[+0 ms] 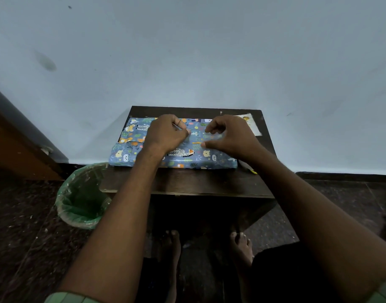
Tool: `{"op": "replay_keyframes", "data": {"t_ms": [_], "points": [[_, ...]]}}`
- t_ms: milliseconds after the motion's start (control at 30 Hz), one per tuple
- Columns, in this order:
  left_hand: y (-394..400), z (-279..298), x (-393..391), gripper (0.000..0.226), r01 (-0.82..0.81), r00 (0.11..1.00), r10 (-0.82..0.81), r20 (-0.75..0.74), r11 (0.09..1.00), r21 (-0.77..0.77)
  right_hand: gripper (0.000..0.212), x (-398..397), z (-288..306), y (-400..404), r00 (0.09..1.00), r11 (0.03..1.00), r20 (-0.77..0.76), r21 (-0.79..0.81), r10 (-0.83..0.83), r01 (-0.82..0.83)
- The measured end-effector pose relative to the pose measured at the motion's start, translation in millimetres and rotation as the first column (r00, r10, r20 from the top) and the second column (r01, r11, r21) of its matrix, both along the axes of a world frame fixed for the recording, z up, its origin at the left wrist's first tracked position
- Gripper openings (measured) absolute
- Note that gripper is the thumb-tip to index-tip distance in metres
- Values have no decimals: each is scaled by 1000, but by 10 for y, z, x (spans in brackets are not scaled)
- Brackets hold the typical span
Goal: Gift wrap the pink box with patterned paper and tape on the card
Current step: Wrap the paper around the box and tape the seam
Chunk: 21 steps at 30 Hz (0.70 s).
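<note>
The box (183,159) lies flat on the dark wooden table (187,182), covered in blue paper printed with cartoon animals; no pink shows. My left hand (165,133) rests on top of the package with fingers curled, pinching one end of a clear tape strip (211,136). My right hand (229,134) pinches the strip's other end between thumb and fingertips, just above the paper seam. A pale card (251,124) lies at the table's back right corner.
A bin lined with a green bag (80,197) stands on the floor left of the table. A small yellow-tipped object (250,168) lies by the package's right end. The wall is right behind the table; my bare feet are under it.
</note>
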<state>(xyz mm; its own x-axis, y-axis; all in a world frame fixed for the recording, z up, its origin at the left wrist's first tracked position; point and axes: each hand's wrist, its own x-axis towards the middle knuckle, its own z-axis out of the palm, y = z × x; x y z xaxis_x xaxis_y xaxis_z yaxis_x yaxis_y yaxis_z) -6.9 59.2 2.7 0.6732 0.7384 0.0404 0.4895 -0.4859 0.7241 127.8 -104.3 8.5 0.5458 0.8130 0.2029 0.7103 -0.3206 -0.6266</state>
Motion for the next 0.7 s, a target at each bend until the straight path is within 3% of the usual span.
{"op": "replay_keyframes", "data": {"t_ms": [100, 167, 333, 533, 700], "points": [[52, -74, -28, 16, 53, 998, -55, 8, 990, 129, 64, -200, 17, -83, 978, 972, 193, -233, 82, -36], [64, -107, -42, 30, 111, 992, -95, -83, 968, 225, 73, -307, -22, -103, 950, 933, 279, -358, 140, -33], [-19, -92, -89, 43, 170, 957, -85, -278, 940, 296, 71, -363, -22, -70, 939, 935, 308, -352, 153, -37], [-119, -78, -40, 42, 126, 948, 6, -318, 912, 391, 61, -349, -10, -82, 921, 939, 363, -343, 143, -10], [-222, -86, 1, 43, 79, 944, 73, -320, 896, 438, 46, -278, -56, -27, 835, 943, 550, -276, -6, 188]]}}
